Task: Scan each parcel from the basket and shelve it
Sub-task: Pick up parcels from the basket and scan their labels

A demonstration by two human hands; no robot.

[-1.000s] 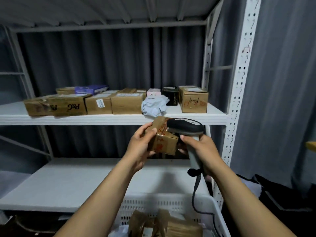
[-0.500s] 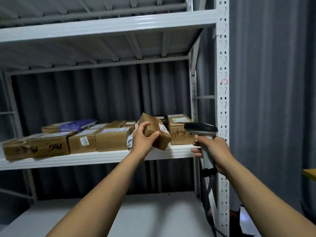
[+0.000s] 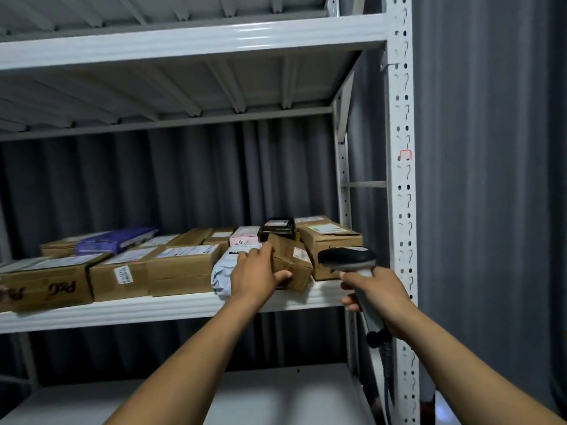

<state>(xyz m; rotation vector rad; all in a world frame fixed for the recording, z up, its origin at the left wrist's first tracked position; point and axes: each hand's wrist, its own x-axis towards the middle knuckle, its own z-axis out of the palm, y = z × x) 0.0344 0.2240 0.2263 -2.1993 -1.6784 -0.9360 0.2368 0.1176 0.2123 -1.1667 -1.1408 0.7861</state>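
Lower shelf (image 3: 276,391) nearest, white, under both forearms. Right hand (image 3: 379,297) wrapped round the grip of the scanner (image 3: 346,257), head pointing left, cable hanging down by the upright (image 3: 399,179). Left hand (image 3: 254,276) grasps a small brown parcel (image 3: 291,260), thumb under its front edge, fingers over the top. The parcel is tilted, resting on the middle shelf (image 3: 153,308) between a grey poly bag (image 3: 222,274) and a larger carton (image 3: 329,237); not released. Left along the front: a row of cartons, P&G box (image 3: 46,286) at the end. Behind: pink box (image 3: 245,236), black box (image 3: 277,228), purple pack (image 3: 115,239). Judgement: this parcel is at the shelving step, only the let-go is left. Basket out of view, so the remaining count is unknown.
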